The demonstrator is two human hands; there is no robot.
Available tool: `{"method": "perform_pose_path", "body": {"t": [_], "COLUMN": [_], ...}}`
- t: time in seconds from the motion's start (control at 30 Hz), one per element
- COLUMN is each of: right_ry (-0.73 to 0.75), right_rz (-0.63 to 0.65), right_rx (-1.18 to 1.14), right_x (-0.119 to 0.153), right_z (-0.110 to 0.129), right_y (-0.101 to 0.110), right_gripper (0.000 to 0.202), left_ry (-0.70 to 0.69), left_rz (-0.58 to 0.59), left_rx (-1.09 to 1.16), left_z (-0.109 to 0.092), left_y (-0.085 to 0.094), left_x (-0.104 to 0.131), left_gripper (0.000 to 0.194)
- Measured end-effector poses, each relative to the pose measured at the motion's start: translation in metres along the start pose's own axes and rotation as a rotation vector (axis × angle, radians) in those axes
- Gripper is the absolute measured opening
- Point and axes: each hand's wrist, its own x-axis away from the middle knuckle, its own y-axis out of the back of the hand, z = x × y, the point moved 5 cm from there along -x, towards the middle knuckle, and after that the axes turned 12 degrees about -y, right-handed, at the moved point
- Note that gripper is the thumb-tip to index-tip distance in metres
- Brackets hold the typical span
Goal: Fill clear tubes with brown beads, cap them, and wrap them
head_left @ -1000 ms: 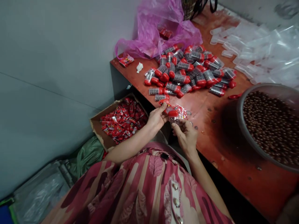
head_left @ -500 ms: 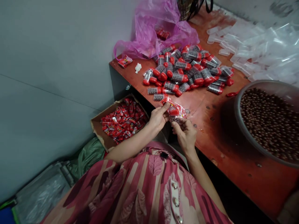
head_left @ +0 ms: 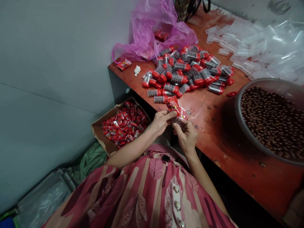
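Observation:
My left hand [head_left: 163, 122] pinches a shiny red printed plastic wrapper [head_left: 172, 102] between thumb and fingers, just over the table's near edge. Close beside it, my right hand [head_left: 187, 135] grips the lower end of a clear tube [head_left: 177, 120] with dark balls inside. Tube and wrapper overlap between my hands; how far one lies inside the other I cannot tell. Just beyond my fingers spreads a pile of red-capped clear tubes [head_left: 179, 79] filled with dark balls.
Below the table on the left stands a cardboard box [head_left: 98, 126] of red wrapped packs. A grey tub [head_left: 238, 104] of brown balls is on the red table [head_left: 228, 177]. Behind lie empty clear tubes [head_left: 251, 50] and a pink plastic bag [head_left: 144, 31].
My left thumb has shifted down along the wrapper, whose upper part now stands flatter and more upright. Both hands still hold on. The whole view has moved slightly.

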Motion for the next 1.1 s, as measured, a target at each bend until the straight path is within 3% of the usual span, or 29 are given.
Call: {"method": "perform_pose_path", "body": {"t": [0.17, 0.23, 0.37, 0.53, 0.7, 0.9, 1.1], "right_ry": [-0.18, -0.194, -0.115, -0.207, -0.095, -0.158, -0.151], "right_rz": [0.201, 0.178, 0.005, 0.096, -0.055, 0.067, 0.181], "right_rx": [-0.272, -0.284, -0.209, -0.301, -0.208, -0.291, -0.442], "right_x": [-0.003, -0.003, 0.001, 0.002, 0.002, -0.002, 0.001], "right_z": [-0.004, -0.003, 0.002, 0.0, 0.006, 0.007, 0.001], "right_y": [-0.006, -0.005, 0.002, -0.005, -0.001, -0.005, -0.007], "right_gripper": [0.023, 0.025, 0.027, 0.025, 0.025, 0.027, 0.032], "left_ry": [0.086, 0.1, 0.041, -0.002, -0.069, -0.043, 0.015], "left_rz": [0.113, 0.151, 0.127, 0.075, 0.062, 0.083, -0.006], "left_rx": [-0.087, -0.109, -0.152, -0.132, -0.17, -0.14, -0.053], "left_z": [-0.007, -0.009, -0.011, -0.005, 0.002, -0.001, -0.004], "left_y": [-0.003, -0.005, -0.005, -0.005, -0.006, -0.009, 0.0], "left_x": [0.002, 0.002, 0.003, 0.005, 0.012, 0.016, 0.017], "left_gripper": [0.033, 0.032, 0.028, 0.028, 0.028, 0.029, 0.033]}}
